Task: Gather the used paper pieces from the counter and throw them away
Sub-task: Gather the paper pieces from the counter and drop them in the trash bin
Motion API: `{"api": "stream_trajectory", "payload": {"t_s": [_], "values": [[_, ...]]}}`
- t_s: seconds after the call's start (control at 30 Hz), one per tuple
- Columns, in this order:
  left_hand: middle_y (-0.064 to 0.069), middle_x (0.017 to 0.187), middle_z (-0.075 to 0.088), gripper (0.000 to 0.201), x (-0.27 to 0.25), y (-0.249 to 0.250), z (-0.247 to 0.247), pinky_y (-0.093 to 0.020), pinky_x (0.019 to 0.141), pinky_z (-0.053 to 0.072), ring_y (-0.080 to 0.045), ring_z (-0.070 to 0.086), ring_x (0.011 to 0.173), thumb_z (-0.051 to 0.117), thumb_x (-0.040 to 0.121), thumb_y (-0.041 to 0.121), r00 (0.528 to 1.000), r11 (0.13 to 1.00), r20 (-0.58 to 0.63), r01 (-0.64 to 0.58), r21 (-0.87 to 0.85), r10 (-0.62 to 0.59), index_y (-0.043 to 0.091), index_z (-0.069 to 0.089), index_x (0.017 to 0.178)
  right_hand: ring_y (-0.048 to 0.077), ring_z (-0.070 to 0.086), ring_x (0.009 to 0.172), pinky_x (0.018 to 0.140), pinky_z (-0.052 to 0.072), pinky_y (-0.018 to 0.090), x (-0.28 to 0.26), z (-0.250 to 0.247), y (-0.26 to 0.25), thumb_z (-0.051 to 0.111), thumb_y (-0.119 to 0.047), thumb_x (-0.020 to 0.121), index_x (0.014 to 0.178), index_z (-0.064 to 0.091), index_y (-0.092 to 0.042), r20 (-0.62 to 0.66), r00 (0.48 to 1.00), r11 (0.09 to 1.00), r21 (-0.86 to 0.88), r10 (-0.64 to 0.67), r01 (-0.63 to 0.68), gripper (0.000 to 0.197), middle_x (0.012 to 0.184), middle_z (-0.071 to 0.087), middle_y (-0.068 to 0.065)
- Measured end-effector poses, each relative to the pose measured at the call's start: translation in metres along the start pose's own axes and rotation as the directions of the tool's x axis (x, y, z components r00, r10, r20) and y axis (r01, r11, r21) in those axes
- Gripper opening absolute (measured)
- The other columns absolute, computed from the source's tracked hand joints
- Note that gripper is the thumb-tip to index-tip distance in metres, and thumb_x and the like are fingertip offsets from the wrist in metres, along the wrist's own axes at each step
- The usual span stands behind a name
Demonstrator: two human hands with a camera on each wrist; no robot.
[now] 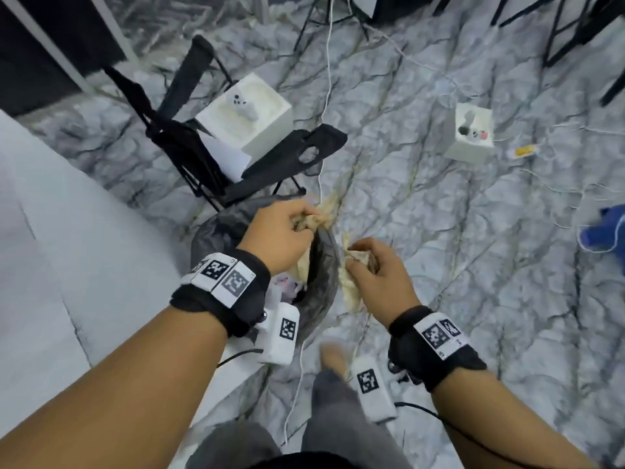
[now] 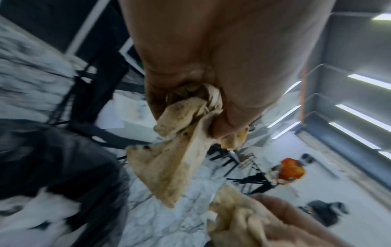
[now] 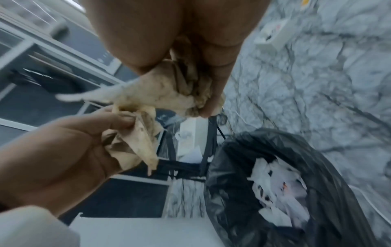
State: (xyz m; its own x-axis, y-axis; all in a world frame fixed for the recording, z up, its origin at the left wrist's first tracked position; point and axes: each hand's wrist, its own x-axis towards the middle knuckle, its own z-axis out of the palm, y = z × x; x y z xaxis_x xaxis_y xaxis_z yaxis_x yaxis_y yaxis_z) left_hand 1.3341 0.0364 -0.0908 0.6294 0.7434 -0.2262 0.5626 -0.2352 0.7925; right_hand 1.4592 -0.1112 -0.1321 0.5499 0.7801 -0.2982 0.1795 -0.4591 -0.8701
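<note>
Two hands are in view, the left hand (image 1: 277,231) and the right hand (image 1: 375,272), each gripping one crumpled wad of stained paper (image 1: 318,216), so two wads, though either may be several sheets bunched together; the blur hides that. One bin lined with a black bag (image 3: 275,175) stands below them. One black folding chair (image 1: 203,157). Two white boxes (image 1: 247,113) sit out, one on the chair, one on the floor.

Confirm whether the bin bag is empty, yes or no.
No: in the right wrist view the black bin bag already holds crumpled white rubbish.
</note>
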Motion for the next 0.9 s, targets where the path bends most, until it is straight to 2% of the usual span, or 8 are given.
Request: {"api": "stream_trajectory", "payload": {"t_s": [0.17,0.33,0.43,0.53,0.63,0.77,0.83,0.9], "values": [[0.018,0.077,0.064,0.029,0.025,-0.061,0.028,-0.026,0.062,0.048,-0.009,0.060,0.068,0.059,0.081,0.013,0.930,0.938,-0.142,0.325,-0.117,-0.340,0.041,0.062,0.076,0.021,0.066,0.100,0.091,0.056,0.043,0.071,0.025,0.042,0.063,-0.020,0.096,0.112,0.062,-0.020,0.146,0.981,0.991,0.026,0.129,-0.134,0.016,0.109,0.069,0.004],[0.004,0.095,0.065,0.023,0.047,-0.125,0.069,-0.032,0.081,0.051,-0.022,0.062,0.091,0.057,0.082,0.020,0.797,0.817,-0.181,0.554,-0.159,-0.575,0.023,0.066,0.103,0.023,0.065,0.098,0.089,0.055,0.039,0.117,0.067,0.094,0.064,-0.020,0.095,0.112,0.062,-0.019,0.221,0.940,0.965,-0.012,0.259,-0.263,0.017,0.107,0.068,0.005],[0.004,0.094,0.065,0.024,0.060,-0.162,0.091,-0.036,0.084,0.054,-0.023,0.063,0.089,0.057,0.080,0.022,0.706,0.721,-0.153,0.665,-0.195,-0.692,0.025,0.066,0.102,0.023,0.067,0.099,0.091,0.056,0.043,0.139,0.092,0.125,0.063,-0.022,0.094,0.114,0.062,-0.018,0.273,0.906,0.944,-0.028,0.323,-0.328,0.021,0.108,0.069,0.005],[-0.002,0.100,0.070,0.026,0.074,-0.201,0.111,-0.041,0.082,0.057,-0.028,0.067,0.088,0.057,0.077,0.024,0.628,0.633,-0.105,0.736,-0.241,-0.771,0.028,0.066,0.100,0.026,0.067,0.101,0.088,0.058,0.050,0.157,0.118,0.156,0.064,-0.029,0.091,0.113,0.060,-0.025,0.329,0.858,0.913,-0.037,0.396,-0.407,0.023,0.111,0.068,0.005],[-0.004,0.100,0.071,0.019,0.086,-0.235,0.131,-0.042,0.082,0.058,-0.029,0.068,0.088,0.057,0.078,0.023,0.568,0.562,-0.060,0.786,-0.257,-0.821,0.031,0.064,0.094,0.026,0.068,0.101,0.086,0.059,0.050,0.175,0.144,0.189,0.065,-0.054,0.071,0.113,0.060,-0.034,0.341,0.836,0.899,-0.076,0.429,-0.431,0.047,0.113,0.067,0.005],[-0.007,0.098,0.072,0.017,0.091,-0.278,0.155,-0.046,0.084,0.057,-0.031,0.069,0.091,0.060,0.077,0.022,0.449,0.421,0.014,0.849,-0.319,-0.893,0.030,0.065,0.091,0.028,0.068,0.099,0.090,0.057,0.049,0.185,0.170,0.218,0.065,-0.041,0.078,0.124,0.062,-0.023,0.374,0.806,0.885,-0.105,0.458,-0.454,0.049,0.112,0.069,0.011],[0.001,0.090,0.070,0.013,0.090,-0.291,0.165,-0.036,0.083,0.056,-0.025,0.067,0.088,0.062,0.079,0.021,0.413,0.373,0.043,0.858,-0.353,-0.910,0.029,0.067,0.089,0.026,0.068,0.103,0.094,0.056,0.048,0.188,0.178,0.234,0.062,-0.041,0.075,0.124,0.063,-0.029,0.391,0.794,0.880,-0.112,0.466,-0.461,0.050,0.120,0.067,0.007],[0.002,0.095,0.066,0.022,0.087,-0.299,0.172,-0.029,0.077,0.049,-0.021,0.060,0.086,0.058,0.085,0.023,0.392,0.344,0.065,0.866,-0.363,-0.918,0.029,0.067,0.105,0.021,0.066,0.110,0.099,0.053,0.048,0.189,0.182,0.250,0.060,-0.039,0.075,0.127,0.062,-0.033,0.402,0.783,0.874,-0.113,0.475,-0.472,0.052,0.127,0.065,0.000]]}}
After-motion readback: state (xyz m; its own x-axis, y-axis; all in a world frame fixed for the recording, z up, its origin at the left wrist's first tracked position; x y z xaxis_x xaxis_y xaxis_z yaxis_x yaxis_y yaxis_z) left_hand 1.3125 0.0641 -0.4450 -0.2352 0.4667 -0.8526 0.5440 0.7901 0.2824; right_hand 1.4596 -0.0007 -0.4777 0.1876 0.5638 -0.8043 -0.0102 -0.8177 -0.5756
